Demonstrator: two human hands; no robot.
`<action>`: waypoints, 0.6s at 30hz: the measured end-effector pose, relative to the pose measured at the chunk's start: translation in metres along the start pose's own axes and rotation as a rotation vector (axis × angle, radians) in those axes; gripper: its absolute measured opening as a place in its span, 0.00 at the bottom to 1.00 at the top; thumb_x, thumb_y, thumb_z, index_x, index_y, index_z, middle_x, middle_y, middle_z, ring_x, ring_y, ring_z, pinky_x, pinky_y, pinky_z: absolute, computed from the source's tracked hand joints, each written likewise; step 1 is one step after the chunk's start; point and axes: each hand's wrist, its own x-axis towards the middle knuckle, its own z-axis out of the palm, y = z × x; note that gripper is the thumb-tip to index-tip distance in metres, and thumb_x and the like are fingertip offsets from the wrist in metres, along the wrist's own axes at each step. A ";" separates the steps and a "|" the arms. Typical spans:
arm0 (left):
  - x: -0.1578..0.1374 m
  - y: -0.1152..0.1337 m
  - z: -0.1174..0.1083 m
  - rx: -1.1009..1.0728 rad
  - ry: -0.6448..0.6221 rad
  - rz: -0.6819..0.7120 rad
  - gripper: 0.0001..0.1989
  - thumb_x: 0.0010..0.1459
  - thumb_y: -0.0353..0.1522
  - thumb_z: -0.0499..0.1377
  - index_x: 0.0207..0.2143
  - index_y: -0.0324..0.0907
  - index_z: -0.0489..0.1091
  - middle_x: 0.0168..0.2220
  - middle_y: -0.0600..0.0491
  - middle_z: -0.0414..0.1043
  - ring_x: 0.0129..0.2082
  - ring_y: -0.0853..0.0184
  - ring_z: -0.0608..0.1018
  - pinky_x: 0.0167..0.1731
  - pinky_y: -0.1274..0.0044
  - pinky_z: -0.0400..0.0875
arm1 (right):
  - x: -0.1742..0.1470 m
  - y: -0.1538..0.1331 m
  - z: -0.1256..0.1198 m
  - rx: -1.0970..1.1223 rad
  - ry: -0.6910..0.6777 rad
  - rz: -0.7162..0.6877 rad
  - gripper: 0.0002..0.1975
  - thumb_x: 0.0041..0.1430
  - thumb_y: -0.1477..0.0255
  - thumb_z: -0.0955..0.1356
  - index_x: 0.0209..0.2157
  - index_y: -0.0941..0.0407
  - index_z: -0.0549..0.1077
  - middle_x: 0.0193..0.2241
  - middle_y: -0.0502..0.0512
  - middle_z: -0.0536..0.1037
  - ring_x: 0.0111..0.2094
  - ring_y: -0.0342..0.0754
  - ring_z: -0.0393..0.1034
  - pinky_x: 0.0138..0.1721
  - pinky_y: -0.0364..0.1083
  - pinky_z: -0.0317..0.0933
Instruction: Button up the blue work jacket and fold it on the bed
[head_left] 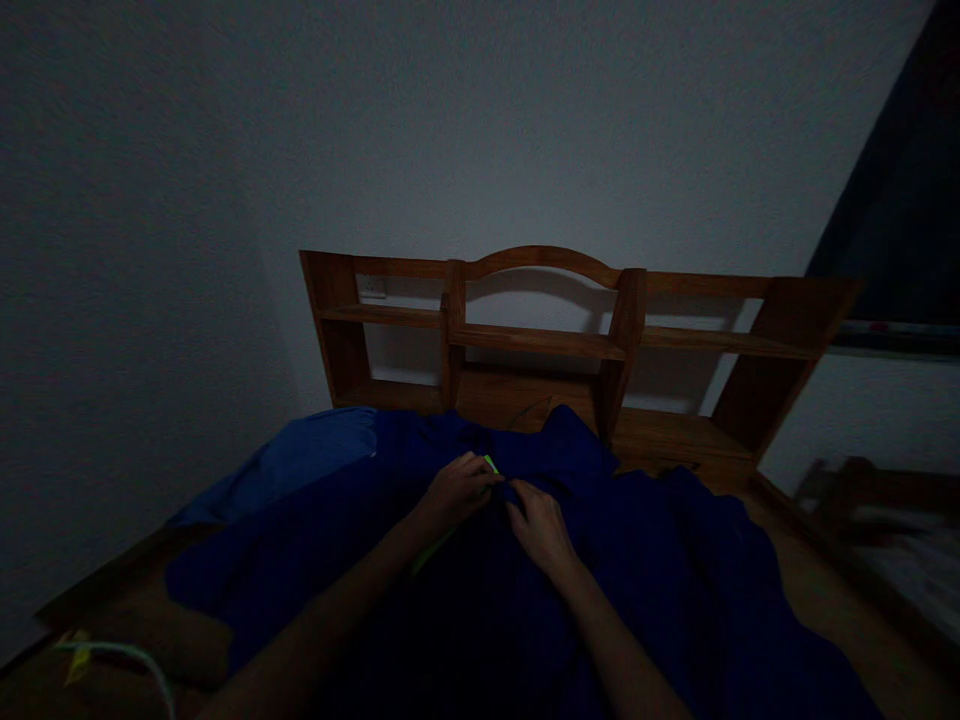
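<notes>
A large dark blue cloth [675, 580], perhaps a garment, lies rumpled and spread out before me. Near its middle my left hand [459, 488] is closed on the cloth, its fingers bent in a pinch. A narrow yellow-green strip [490, 463] shows just past those fingertips, and more of it runs below the hand. My right hand [538, 522] pinches a fold of the same cloth, its fingertips almost touching the left ones. The dim light hides exactly what lies between the fingers.
Behind the cloth stands a wooden shelf unit [536, 342] against a pale wall [450, 130]. A lighter blue cloth [319, 455] lies at the left. A pale curved cord [124, 648] is at lower left. A dark window [900, 190] is at right.
</notes>
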 end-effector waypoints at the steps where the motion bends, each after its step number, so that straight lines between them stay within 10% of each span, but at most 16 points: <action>1: 0.000 0.000 0.000 0.006 0.005 -0.003 0.15 0.59 0.27 0.51 0.48 0.46 0.67 0.40 0.51 0.68 0.40 0.66 0.67 0.39 0.74 0.64 | 0.000 0.000 0.000 -0.007 -0.001 0.002 0.10 0.59 0.76 0.60 0.41 0.55 0.69 0.38 0.54 0.75 0.40 0.45 0.69 0.41 0.40 0.57; 18: 0.000 -0.001 0.000 0.045 0.045 -0.024 0.15 0.58 0.28 0.52 0.47 0.49 0.69 0.40 0.52 0.68 0.39 0.67 0.68 0.37 0.74 0.65 | 0.000 -0.007 -0.007 -0.034 -0.028 0.008 0.11 0.61 0.74 0.59 0.41 0.55 0.70 0.37 0.54 0.74 0.41 0.44 0.69 0.42 0.40 0.57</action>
